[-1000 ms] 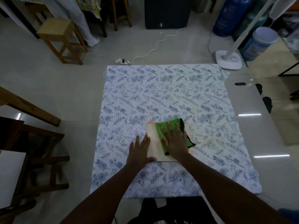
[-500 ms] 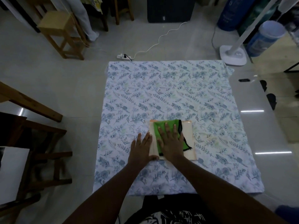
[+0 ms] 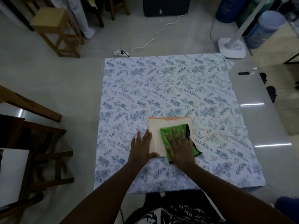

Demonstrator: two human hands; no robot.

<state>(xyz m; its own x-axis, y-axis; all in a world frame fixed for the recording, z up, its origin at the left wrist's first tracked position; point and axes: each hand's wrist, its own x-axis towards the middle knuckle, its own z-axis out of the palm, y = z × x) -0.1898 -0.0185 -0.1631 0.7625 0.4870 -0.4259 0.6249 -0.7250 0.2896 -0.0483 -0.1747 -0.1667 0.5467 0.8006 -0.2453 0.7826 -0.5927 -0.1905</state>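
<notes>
On cloths point(image 3: 169, 126), hands flat: L point(image 3: 141, 148), R point(image 3: 182, 148)

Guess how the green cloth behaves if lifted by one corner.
Probably floppy: the green cloth lies flat and its black-trimmed edge rumples beside the right hand. Likely light, being thin. It may slide on the cream cloth underneath when pushed, since only a flat palm pins it.

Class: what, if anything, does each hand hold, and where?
Nothing gripped: right hand presses flat on the green cloth; left hand lies flat against the cream cloth.
</notes>
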